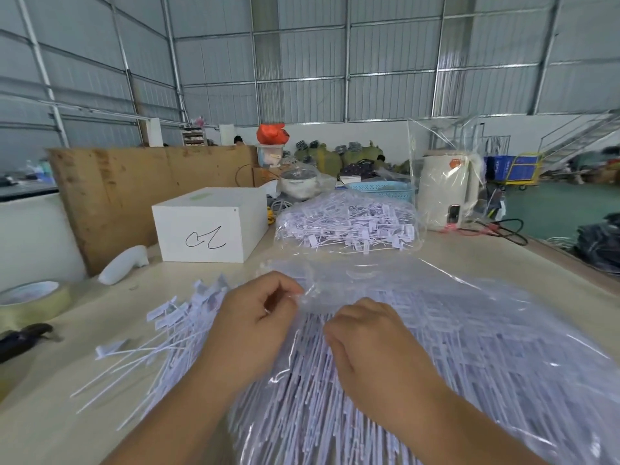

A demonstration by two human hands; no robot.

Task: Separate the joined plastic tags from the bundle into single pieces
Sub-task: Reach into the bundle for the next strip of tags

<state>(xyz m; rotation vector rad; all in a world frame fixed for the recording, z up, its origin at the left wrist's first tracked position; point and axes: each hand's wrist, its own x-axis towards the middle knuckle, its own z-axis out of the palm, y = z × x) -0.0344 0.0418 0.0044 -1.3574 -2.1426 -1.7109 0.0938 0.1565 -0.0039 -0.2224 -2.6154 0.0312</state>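
A large clear plastic bag [469,347] full of white plastic tags lies in front of me on the table. My left hand [255,317] pinches the crumpled mouth of that bag between thumb and fingers. My right hand [369,333] rests on the bag just to the right, its fingers curled down into the plastic; what they hold is hidden. To the left of the bag lies a loose pile of single white tags [167,333], their long tails pointing towards me. A second clear bag of tags [345,223] lies further back.
A white box [208,226] with a black scribble stands at the back left, a white bottle [124,263] beside it. A roll of tape [30,300] and a dark tool [23,337] lie at the left edge. A blue basket [385,189] and a cream appliance [446,189] stand behind.
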